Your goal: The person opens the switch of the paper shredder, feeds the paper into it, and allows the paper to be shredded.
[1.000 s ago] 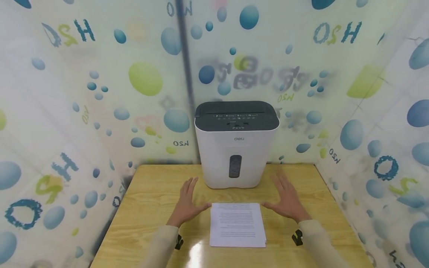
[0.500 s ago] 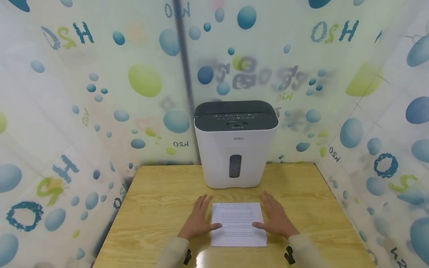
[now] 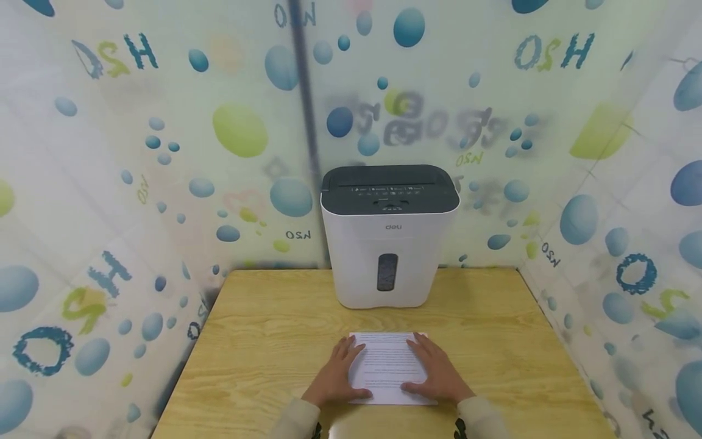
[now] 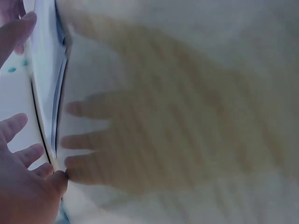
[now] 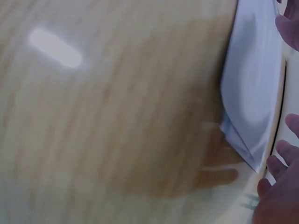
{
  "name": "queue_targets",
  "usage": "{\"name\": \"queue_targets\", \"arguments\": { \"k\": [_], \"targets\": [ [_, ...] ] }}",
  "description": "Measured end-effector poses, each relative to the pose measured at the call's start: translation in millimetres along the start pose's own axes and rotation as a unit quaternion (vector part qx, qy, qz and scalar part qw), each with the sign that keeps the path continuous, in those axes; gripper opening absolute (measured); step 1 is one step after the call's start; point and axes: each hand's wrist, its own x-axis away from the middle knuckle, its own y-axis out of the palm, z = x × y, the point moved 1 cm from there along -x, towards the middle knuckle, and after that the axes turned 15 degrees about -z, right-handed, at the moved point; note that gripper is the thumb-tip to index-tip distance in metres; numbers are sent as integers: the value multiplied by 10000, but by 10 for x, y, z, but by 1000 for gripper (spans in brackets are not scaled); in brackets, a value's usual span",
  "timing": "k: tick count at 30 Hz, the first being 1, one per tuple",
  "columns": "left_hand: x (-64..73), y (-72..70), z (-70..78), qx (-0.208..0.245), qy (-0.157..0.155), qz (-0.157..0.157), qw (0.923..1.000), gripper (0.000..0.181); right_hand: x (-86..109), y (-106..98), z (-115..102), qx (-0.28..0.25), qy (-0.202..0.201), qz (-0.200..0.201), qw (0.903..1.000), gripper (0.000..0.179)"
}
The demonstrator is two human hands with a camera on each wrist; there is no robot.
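Printed paper stack (image 3: 384, 369) lies flat on wood-grain table (image 3: 263, 323), in front of Deli shredder (image 3: 362, 259). L hand (image 3: 337, 377) & R hand (image 3: 437, 373) flank it, thumbs over paper; fingers spread, nothing gripped; actual contact: we can't tell. Progress: we'd say early, i.e. hands in pos., stack not lifted, no paper seen in shredder top; lifting left to do, we judge. Print too small to read; side edges partly hidden by hands; shredder window (image 3: 387, 272) dark, contents unclear; sleeves (image 3: 298, 419) cut off at bottom; wrist views blurry.
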Motion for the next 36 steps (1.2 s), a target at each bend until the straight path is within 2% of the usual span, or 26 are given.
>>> {"name": "queue_targets", "arguments": {
  "k": [5, 8, 17, 21, 27, 30, 32, 36],
  "targets": [
    [5, 41, 63, -251, -21, -170, 9995, 106, 24, 58, -54, 189, -152, 91, 9997, 100],
    [10, 34, 101, -328, -74, -294, 9990, 101, 38, 45, -102, 119, -184, 123, 9997, 97],
    [27, 5, 131, -326, -215, -422, 9983, 90, 9, 25, -155, -46, 297, -79, 9995, 91],
    [26, -3, 126, -312, -223, -386, 9985, 91, 5, 23, -153, -97, 272, 61, 9996, 87],
    [18, 8, 121, -201, -265, -333, 9989, 91, -12, 32, -127, 7, 192, 446, 9988, 72],
    [20, 16, 123, -188, -300, -344, 9988, 91, -47, 15, -148, -212, 442, 556, 9972, 69],
    [24, 20, 123, -188, -306, -341, 9988, 91, -70, 1, -151, -556, 722, 574, 9942, 70],
    [32, 22, 126, -175, -278, -263, 9991, 94, -109, -6, -108, -1327, 1449, 533, 9791, 72]
  ]
}}
